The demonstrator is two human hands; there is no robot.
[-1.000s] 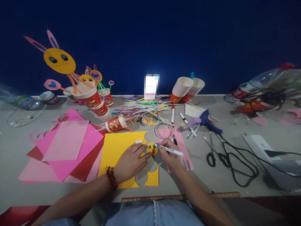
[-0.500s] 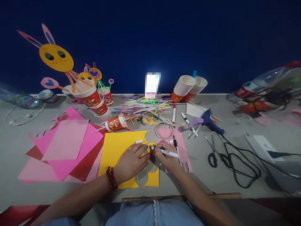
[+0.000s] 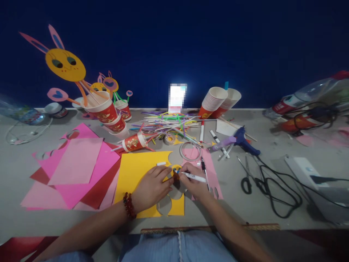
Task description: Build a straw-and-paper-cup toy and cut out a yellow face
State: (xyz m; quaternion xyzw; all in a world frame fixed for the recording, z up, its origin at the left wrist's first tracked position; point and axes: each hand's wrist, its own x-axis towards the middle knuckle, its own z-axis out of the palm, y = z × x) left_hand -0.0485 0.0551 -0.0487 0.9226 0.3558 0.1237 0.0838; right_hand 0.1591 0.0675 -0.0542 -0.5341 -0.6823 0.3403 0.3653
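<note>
My right hand [image 3: 194, 182] is closed round a white marker [image 3: 196, 178], its tip at a small yellow paper disc [image 3: 177, 168] with dark blue-green eye shapes. Spread over the yellow sheet [image 3: 136, 167], my left hand [image 3: 155, 185] has its fingertips at the left edge of the disc, partly in shadow. A white pen cap [image 3: 161, 163] lies just above my left fingers. Under and beside my right hand is a pink sheet [image 3: 214, 174] with cut-outs, a black pen [image 3: 204, 166] lying on it.
Pink and red papers [image 3: 76, 163] lie left. Behind are a tipped red cup [image 3: 134, 142], coloured sticks [image 3: 174, 123], a lit phone [image 3: 177, 98] and stacked cups [image 3: 212, 100]. A glue gun [image 3: 244, 142], scissors [image 3: 246, 182] and cables are right.
The marker and my right hand have shifted very slightly left over the disc. My left hand stays in the same place.
</note>
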